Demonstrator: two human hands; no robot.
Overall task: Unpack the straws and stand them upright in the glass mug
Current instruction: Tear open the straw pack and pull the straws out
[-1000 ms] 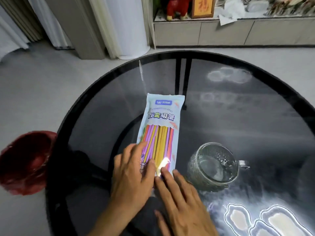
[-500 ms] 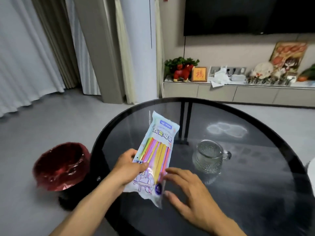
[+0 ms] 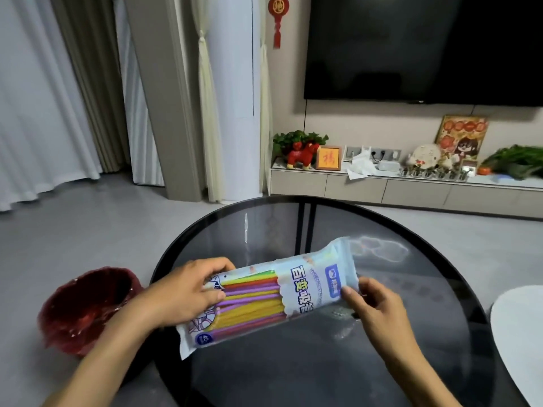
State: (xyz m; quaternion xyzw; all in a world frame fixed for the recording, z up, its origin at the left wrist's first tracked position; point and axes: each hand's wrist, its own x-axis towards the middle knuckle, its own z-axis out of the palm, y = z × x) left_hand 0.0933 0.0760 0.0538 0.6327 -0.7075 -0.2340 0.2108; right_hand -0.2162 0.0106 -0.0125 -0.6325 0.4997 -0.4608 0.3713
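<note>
Head view: I hold a long, pale blue plastic packet of coloured drinking straws (image 3: pixel 264 298) crosswise in the air above a round dark glass table (image 3: pixel 293 362). My left hand (image 3: pixel 188 292) grips the packet's cartoon-printed end, thumb on top and fingers curled over the far edge. My right hand (image 3: pixel 373 301) pinches the sealed, blue-labelled end between thumb and fingers.

I judge the packet light and crinkly, its film slippery, the straws inside thin and easily bent. The flat sealed margin under my right thumb looks like the best place to tear, while the left hand steadies the body without crushing it. The packet appears unopened, with red, purple, yellow and green straws visible through its clear window.

The clear glass mug (image 3: pixel 340 315) is mostly hidden behind the packet and my right hand; only a glint shows, and I cannot tell what it contains.

A red bin (image 3: pixel 85 309) sits on the floor, left of the table.
</note>
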